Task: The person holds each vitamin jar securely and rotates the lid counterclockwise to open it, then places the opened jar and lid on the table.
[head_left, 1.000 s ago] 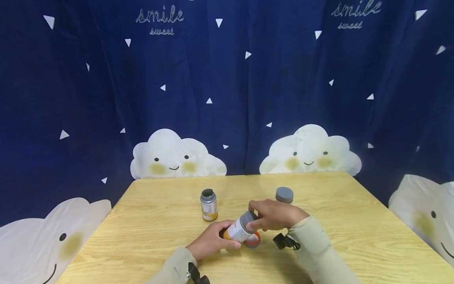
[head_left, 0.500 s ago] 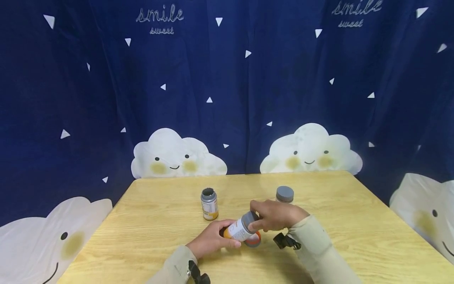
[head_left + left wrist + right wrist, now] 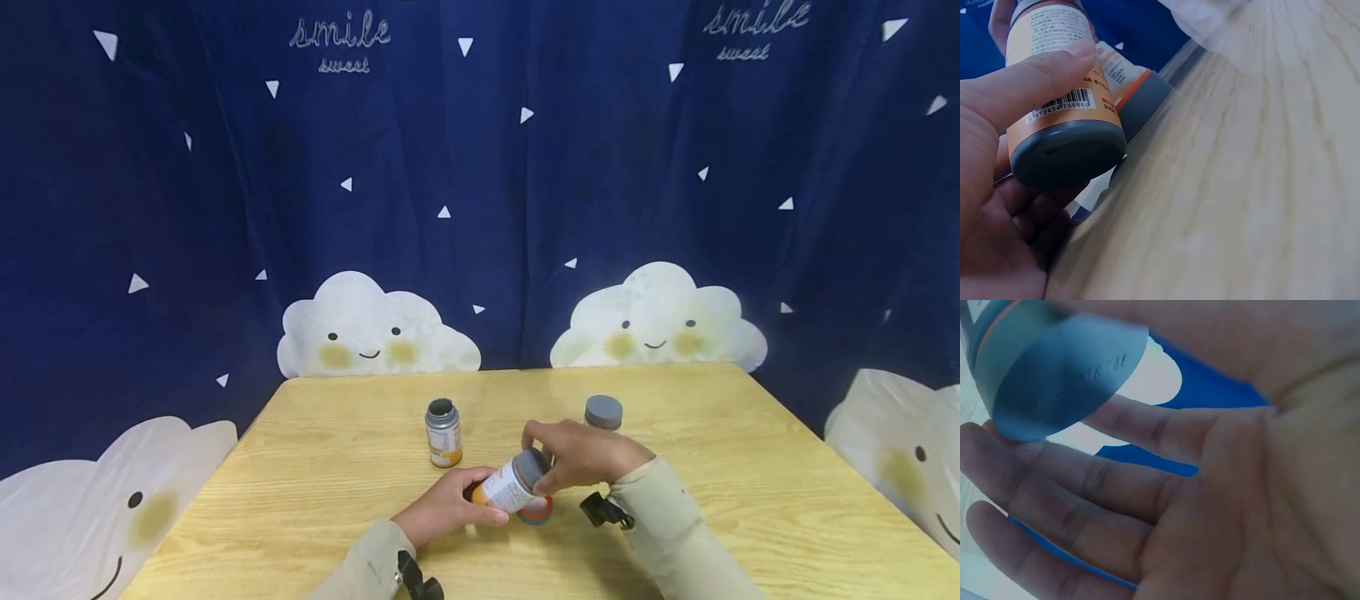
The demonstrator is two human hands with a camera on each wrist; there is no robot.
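We see the left hand (image 3: 447, 508) wrapped around a white-and-orange bottle (image 3: 502, 490) over the wooden table (image 3: 300, 492), held tilted, apparently to present its gray cap (image 3: 531, 467) to the right hand (image 3: 587, 456), which pinches it. Just beside lies what looks like a loose cap (image 3: 536, 512), red-edged. Behind, an uncapped bottle (image 3: 444, 438) stands upright, contents indiscernible to us; a gray-lidded bottle (image 3: 603, 412) sits partly hidden behind the right hand.

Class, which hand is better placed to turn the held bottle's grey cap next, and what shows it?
Probably the right hand: its thumb and fingers pinch the grey cap, while the left hand is curled round the tilted, labelled bottle.
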